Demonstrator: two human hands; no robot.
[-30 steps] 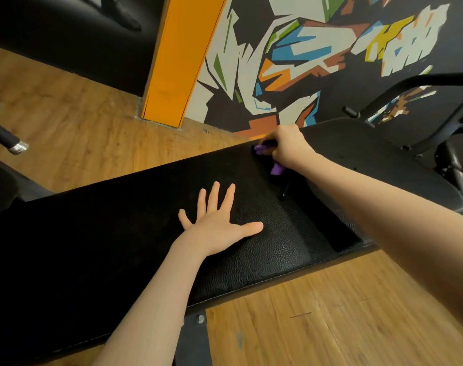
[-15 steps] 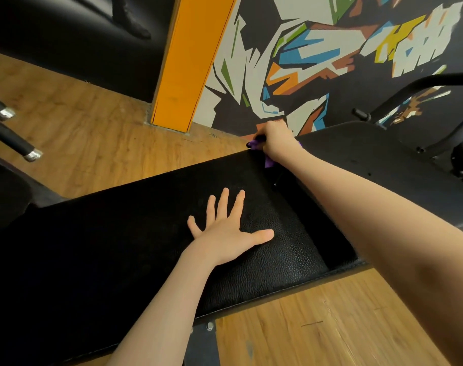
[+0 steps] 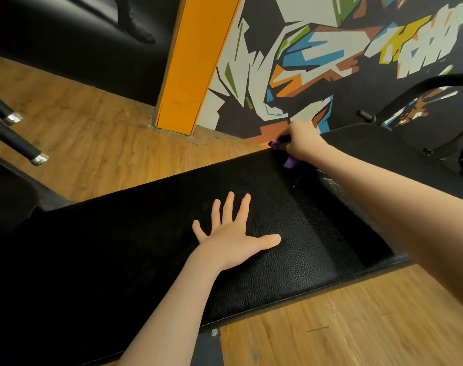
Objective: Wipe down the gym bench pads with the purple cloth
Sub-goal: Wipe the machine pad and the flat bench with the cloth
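As the right hand [image 3: 303, 140], fingers bunched round the purple cloth [image 3: 288, 161], reaches the long pad [image 3: 145, 228]'s far corner, that edge gets wiped; the left hand [image 3: 234, 237] stays splayed flat.

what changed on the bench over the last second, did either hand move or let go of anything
The right hand, gripping the purple cloth, slid from just inside the bench pad out to its far edge beside the gap between the pads. Nothing was picked up or released. The left hand stayed flat, fingers spread, in the same spot on the pad.
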